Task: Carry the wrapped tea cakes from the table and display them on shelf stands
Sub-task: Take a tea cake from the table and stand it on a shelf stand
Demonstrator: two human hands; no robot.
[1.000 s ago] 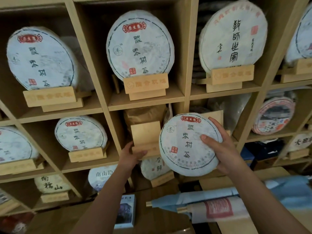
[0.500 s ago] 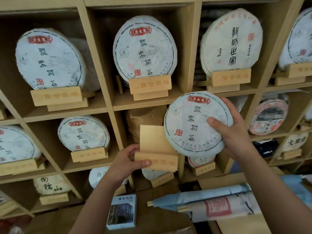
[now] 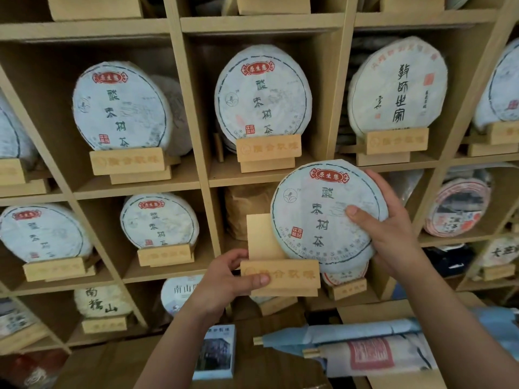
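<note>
Left hand (image 3: 224, 284) grips a wooden stand (image 3: 278, 265) by its front lip, thumb laid across the face. Right hand (image 3: 393, 228) holds one tea cake (image 3: 323, 217) just above that stand, thumb on the front, fingers behind the rim, in front of the middle cubby of the shelf (image 3: 196, 141). Judged: the cake is a stiff, dense disc, moderately heavy; its paper wrapper is thin, tearable and slippery. Best gripped at the rim. Count: one cake in hand, one stand in hand; at least twelve cakes displayed around.
</note>
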